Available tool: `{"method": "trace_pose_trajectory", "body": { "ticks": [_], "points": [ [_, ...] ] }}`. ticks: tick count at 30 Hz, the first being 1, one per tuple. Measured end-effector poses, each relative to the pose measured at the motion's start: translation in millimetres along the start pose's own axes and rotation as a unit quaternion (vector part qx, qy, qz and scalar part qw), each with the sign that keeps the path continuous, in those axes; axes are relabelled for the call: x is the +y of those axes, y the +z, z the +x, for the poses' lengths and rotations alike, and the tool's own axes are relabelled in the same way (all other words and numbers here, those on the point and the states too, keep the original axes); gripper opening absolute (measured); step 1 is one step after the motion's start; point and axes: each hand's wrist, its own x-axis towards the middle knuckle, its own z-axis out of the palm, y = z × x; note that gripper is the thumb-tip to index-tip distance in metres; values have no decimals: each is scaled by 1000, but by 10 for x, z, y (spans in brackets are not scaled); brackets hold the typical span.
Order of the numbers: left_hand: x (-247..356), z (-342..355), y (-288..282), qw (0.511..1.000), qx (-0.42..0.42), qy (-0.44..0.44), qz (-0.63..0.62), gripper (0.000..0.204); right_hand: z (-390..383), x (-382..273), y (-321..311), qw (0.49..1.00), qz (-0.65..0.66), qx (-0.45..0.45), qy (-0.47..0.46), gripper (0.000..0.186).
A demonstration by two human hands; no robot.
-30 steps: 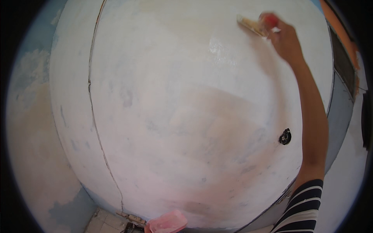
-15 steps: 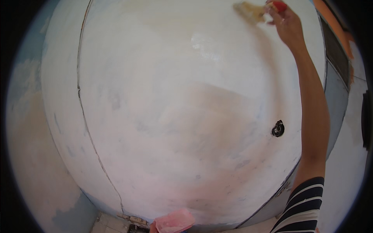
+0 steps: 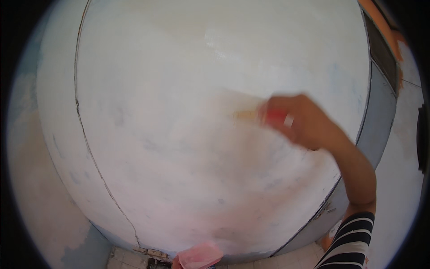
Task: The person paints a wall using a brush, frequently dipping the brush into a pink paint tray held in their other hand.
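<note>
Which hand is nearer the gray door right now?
Right. The right hand is left of the gray door; the left hand, holding the pink container, is lower and much farther left.

We see one red handle (image 3: 275,117), one pink container (image 3: 200,256), a dark sleeve (image 3: 351,242) with white stripes, and a whitish wall (image 3: 156,94) with bluish patches.

- Right hand (image 3: 301,120) and red-handled tool (image 3: 245,115): blurred; contact with the wall (image 3: 170,179) cannot be told.
- Left hand (image 3: 176,262): mostly cut off by the lower edge.
- Pink container (image 3: 200,255): also cut off there.
</note>
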Motion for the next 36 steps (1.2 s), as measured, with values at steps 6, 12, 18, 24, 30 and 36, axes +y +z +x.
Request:
{"method": "trace_pose_trajectory", "body": {
  "ticks": [6,12,18,24,30,36],
  "points": [
    [-190,129,-14,999,-11,14,-48,68,479,1279,-1219,905,-4,411,108,19],
    [-224,119,-20,998,-10,58,-5,68,250,1742,-1326,885,-167,421,113,23],
    [-230,90,22,999,12,-24,-18,68,-454,374,-78,996,-43,74,3,10],
    [-207,205,166,998,-62,16,-21,66,-382,516,-336,991,47,16,127,14],
    [-115,118,306,990,-98,86,49,67,153,1421,-1451,921,-40,367,127,18],
    [-130,-26,116,990,-65,103,68,74,37,1619,-1353,880,-312,324,153,22]
  ]
}}
